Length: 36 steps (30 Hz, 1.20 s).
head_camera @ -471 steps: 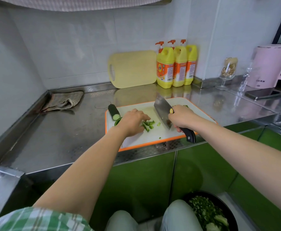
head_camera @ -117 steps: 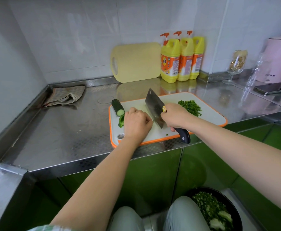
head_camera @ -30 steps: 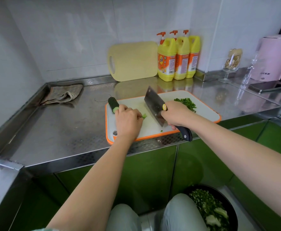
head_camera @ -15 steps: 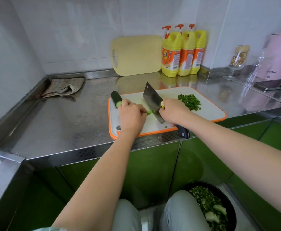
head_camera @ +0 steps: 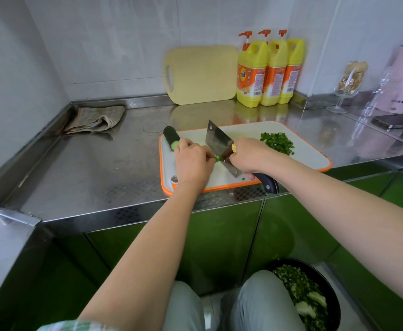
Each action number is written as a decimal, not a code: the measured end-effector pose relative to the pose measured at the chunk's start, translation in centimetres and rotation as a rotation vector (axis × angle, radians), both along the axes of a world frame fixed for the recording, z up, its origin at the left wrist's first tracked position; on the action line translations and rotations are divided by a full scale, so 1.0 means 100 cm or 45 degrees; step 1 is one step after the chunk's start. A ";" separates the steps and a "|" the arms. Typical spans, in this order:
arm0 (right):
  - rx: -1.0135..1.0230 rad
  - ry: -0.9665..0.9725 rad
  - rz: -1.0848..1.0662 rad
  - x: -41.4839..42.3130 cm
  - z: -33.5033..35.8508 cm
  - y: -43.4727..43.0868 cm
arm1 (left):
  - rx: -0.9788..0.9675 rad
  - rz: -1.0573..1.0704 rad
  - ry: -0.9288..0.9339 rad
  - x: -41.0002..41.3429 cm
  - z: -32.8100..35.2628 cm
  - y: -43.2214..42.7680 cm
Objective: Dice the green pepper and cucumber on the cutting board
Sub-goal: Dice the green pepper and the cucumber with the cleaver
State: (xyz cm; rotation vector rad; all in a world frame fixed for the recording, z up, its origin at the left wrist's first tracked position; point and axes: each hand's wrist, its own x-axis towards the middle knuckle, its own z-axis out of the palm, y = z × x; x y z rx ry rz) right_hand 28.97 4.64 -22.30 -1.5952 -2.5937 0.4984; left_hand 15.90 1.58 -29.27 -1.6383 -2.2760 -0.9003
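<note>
A white cutting board with an orange rim (head_camera: 303,156) lies on the steel counter. My right hand (head_camera: 250,155) grips a cleaver (head_camera: 218,143) whose blade stands on the board against a small green piece (head_camera: 217,158). My left hand (head_camera: 192,161) holds that piece down with curled fingers, hiding most of it. A dark cucumber chunk (head_camera: 171,138) lies at the board's far left corner, just beyond my left hand. A heap of diced green pieces (head_camera: 278,142) sits on the board's right half.
A yellow cutting board (head_camera: 200,74) leans on the back wall beside three yellow detergent bottles (head_camera: 267,70). A folded cloth (head_camera: 95,117) lies at the back left. A glass (head_camera: 348,84), a pink kettle (head_camera: 401,84) and a phone (head_camera: 396,121) stand right. A black bin of scraps (head_camera: 308,292) is below.
Since a second ago the cleaver has come down beside my left fingers onto the green piece. Earlier, the diced pieces were pushed into a heap on the board's right side.
</note>
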 end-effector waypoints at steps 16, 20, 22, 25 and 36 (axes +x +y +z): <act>0.060 -0.003 0.000 0.001 -0.001 -0.014 | 0.006 0.022 -0.023 0.001 0.001 -0.001; -0.040 -0.007 -0.035 -0.006 0.003 -0.010 | 0.007 0.026 -0.014 0.000 0.001 -0.001; -0.035 0.074 -0.066 -0.005 -0.001 -0.007 | 0.018 0.029 -0.017 0.001 0.001 -0.001; 0.021 0.192 -0.075 0.001 -0.008 -0.004 | 0.006 0.030 -0.010 0.001 0.001 -0.001; 0.051 0.102 0.032 0.004 0.002 -0.013 | 0.029 0.047 0.029 0.001 0.000 0.000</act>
